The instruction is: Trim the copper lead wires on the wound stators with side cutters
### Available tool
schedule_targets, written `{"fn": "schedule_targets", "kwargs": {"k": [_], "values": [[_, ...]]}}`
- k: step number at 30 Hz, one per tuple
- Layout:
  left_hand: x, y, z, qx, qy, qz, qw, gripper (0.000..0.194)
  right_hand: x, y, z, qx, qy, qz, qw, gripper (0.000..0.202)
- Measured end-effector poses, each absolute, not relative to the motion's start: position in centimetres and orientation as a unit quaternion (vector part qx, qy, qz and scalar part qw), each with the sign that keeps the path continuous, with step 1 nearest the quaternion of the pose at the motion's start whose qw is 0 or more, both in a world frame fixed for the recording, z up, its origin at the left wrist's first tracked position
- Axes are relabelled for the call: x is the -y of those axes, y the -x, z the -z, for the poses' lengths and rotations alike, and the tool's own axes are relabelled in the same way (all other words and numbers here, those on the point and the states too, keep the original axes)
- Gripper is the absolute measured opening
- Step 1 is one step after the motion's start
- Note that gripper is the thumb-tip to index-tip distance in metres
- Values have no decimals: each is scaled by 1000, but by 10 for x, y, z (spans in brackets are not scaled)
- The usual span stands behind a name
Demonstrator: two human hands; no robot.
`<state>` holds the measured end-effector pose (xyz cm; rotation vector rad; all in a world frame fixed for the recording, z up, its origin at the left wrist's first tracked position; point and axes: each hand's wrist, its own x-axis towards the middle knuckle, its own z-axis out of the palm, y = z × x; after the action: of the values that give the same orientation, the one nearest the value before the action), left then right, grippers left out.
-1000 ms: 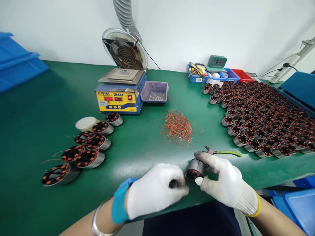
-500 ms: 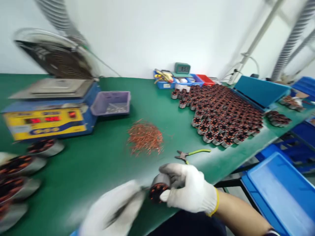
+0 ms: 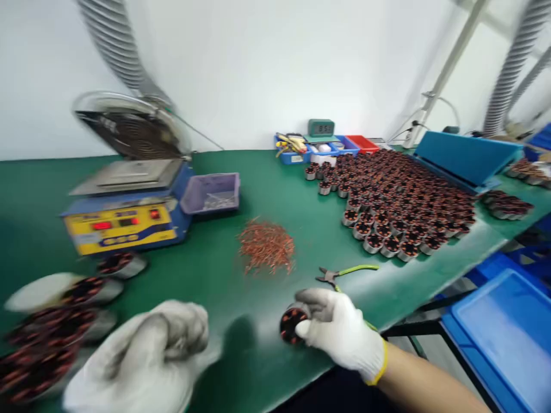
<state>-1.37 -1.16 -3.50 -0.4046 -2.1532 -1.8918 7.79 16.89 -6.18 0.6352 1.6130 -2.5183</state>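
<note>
Right fingers (image 3: 316, 297) clasping one wound ring (image 3: 290, 327), left fingers (image 3: 196, 327) half-curled, grip unclear, one cutter (image 3: 329, 276)

1. I see the left hand (image 3: 146, 358) gloved in white, smudged grey.
2. The right hand (image 3: 338, 330) is gloved in white too, its cuff (image 3: 380, 368) edged yellow.
3. Silver, black and copper-orange mark the held stator (image 3: 291, 327).
4. The worktop (image 3: 226, 275) is plain green.
5. Wire scraps (image 3: 267, 245) look copper-red.
6. The plier handles (image 3: 356, 268) are lime green.

Blurred left hand (image 3: 148, 355), partly covered stator (image 3: 291, 327), partly hidden pliers (image 3: 329, 276)
</note>
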Motion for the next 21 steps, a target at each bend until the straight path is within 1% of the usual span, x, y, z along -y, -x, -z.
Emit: {"fn": "schedule_targets", "kwargs": {"k": [2, 4, 5, 7, 8, 10, 13, 14, 15, 17, 19, 20, 21], "values": [[11, 17, 29, 755, 146, 633, 86, 24, -173, -79, 65, -536, -209, 818, 32, 68], [4, 16, 31, 807, 206, 553, 4, 13, -174, -79, 69, -544, -199, 814, 47, 68], [-2, 13, 34, 830, 245, 500, -38, 13, -174, -79, 71, -547, -189, 814, 55, 67], [-11, 7, 40, 849, 293, 431, -87, 24, -171, -81, 74, -550, -166, 815, 70, 62], [-13, 4, 42, 849, 295, 430, -87, 30, -169, -81, 74, -550, -160, 816, 76, 61], [-10, 3, 41, 838, 241, 487, -43, 33, -167, -82, 72, -548, -165, 816, 83, 61], [4, 12, 33, 785, 98, 608, 67, 28, -166, -79, 69, -545, -194, 813, 68, 64], [8, 17, 30, 777, 76, 621, 71, 26, -167, -78, 69, -544, -201, 812, 60, 64], [9, 20, 28, 784, 80, 615, 43, 23, -167, -76, 69, -542, -207, 813, 53, 64], [4, 21, 29, 819, 137, 551, -80, 18, -168, -73, 69, -537, -214, 815, 43, 63], [-5, 15, 33, 833, 202, 477, -192, 22, -168, -72, 69, -531, -214, 819, 34, 62], [-9, 11, 36, 832, 222, 463, -212, 26, -168, -72, 69, -528, -211, 822, 31, 63], [-12, 7, 39, 829, 225, 467, -209, 30, -167, -72, 69, -524, -207, 825, 31, 64]]}}
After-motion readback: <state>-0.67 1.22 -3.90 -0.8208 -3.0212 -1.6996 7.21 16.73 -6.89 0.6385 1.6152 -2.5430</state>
